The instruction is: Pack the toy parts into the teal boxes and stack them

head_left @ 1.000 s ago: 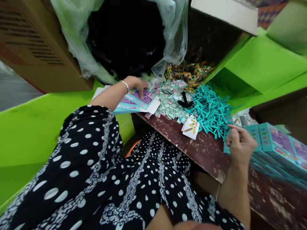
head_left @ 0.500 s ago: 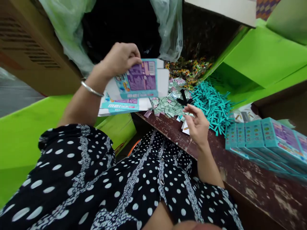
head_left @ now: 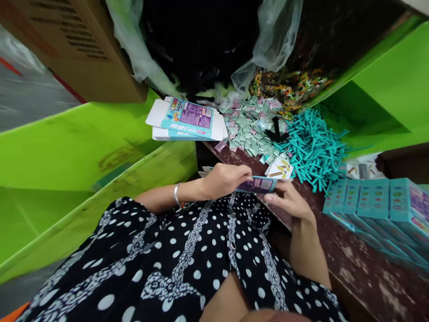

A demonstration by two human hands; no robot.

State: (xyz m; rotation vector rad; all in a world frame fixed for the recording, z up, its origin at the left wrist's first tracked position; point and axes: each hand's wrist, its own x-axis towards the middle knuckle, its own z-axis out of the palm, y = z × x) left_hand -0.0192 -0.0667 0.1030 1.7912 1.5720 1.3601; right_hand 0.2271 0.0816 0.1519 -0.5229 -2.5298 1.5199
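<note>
Your left hand (head_left: 228, 180), fingers closed, pinches the teal-and-purple folding carton (head_left: 258, 184) just nearside of the pickaxe-print card (head_left: 280, 169); your right hand (head_left: 292, 200), fingers parted, meets its end, grip undetermined.

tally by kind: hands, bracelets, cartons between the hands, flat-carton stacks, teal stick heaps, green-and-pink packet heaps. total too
Hands (left hand, right hand): 2
Bracelet: 1
Carton between them: 1
Flat-carton stack: 1
Teal stick heap: 1
Packet heap: 1
Total: 7
</note>
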